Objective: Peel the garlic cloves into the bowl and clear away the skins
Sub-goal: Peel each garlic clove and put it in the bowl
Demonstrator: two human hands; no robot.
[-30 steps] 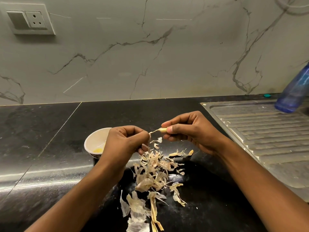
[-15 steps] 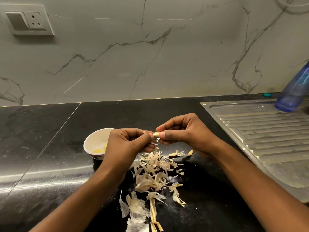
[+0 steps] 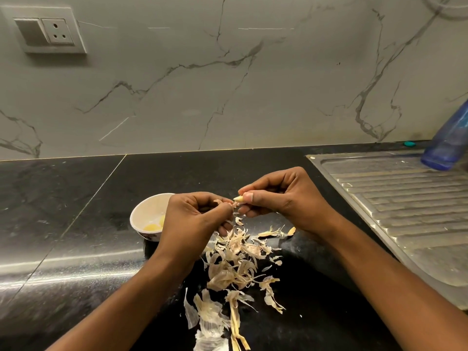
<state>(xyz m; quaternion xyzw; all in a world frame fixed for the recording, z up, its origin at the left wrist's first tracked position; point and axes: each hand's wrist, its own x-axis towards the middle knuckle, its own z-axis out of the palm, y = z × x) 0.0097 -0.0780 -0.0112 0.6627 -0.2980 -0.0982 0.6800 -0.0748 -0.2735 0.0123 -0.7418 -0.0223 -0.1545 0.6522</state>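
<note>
My right hand [image 3: 286, 198] pinches a small pale garlic clove [image 3: 238, 198] between thumb and forefinger, its tip pointing left. My left hand [image 3: 195, 219] pinches a thin strip of skin [image 3: 222, 201] that still hangs at the clove's tip. Both hands are held above the black counter. A small white bowl [image 3: 144, 211] stands just left of my left hand, partly hidden by it, with peeled yellowish cloves [image 3: 152, 227] inside. A loose heap of dry garlic skins [image 3: 235, 259] lies on the counter below the hands, trailing toward the near edge.
A steel sink drainboard [image 3: 405, 203] fills the right side, with a blue plastic bottle [image 3: 448, 143] at its far end. A marble wall with a socket plate [image 3: 50, 31] rises behind the black counter [image 3: 63, 211]. One unpeeled piece [image 3: 291, 230] lies by my right wrist.
The hands first came together at the clove, and now my left hand has a strip of skin pinched at its tip. The bowl and the skin heap stay put.
</note>
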